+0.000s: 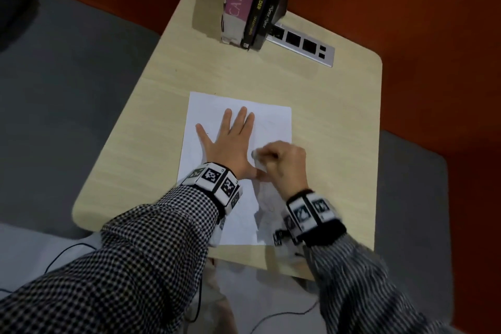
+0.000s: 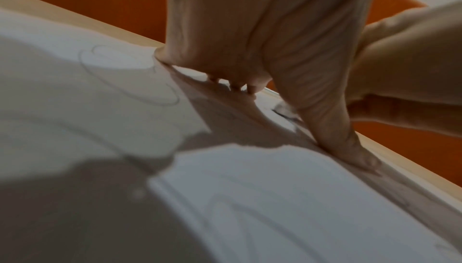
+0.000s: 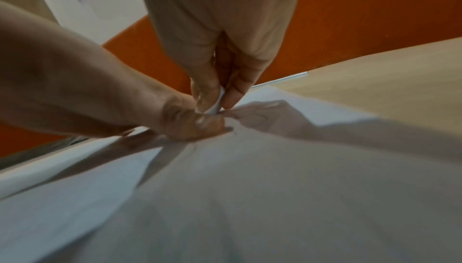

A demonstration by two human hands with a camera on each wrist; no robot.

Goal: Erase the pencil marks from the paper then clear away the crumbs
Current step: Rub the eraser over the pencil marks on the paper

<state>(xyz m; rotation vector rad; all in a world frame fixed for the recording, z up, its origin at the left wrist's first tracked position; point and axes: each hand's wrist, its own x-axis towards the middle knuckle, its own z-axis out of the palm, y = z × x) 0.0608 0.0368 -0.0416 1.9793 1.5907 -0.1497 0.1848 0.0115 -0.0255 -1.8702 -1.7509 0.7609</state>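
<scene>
Orange wall and grey floor frame your small desk [image 1: 151, 106], and the paper [image 1: 271, 122] lies on its near half, lower edge close to the desk's near edge. Your left hand [image 1: 230, 144] is spread flat on the sheet, fingers straight and pressing, thumb stretched toward the right. Your right hand [image 1: 284, 163] is just beside that thumb, its fingertips [image 3: 207, 93] pinched round a small white eraser [image 3: 217, 103] whose tip meets the paper.

Faint pencil loops [image 2: 130, 81] show in the left wrist view, and more lines run across the near part of the sheet, so by my reading the erasing is not yet finished. I can't make out any crumbs in these blurred pictures.

The sheet looks thin, light and limp: it rises in soft waves near your wrists, so it will likely buckle or tear if you rub toward a free edge. Keep the flat hand close to the rubbing point and stroke away from it. The eraser is small and probably a little springy; hold it low, near the working tip, so it doesn't bend or slip out.

Further out, at the desk's far edge, books [image 1: 254, 8] stand upright, touching a silver socket strip [image 1: 303, 45] set into the top. Thin cables [image 1: 62, 252] trail on the floor.
</scene>
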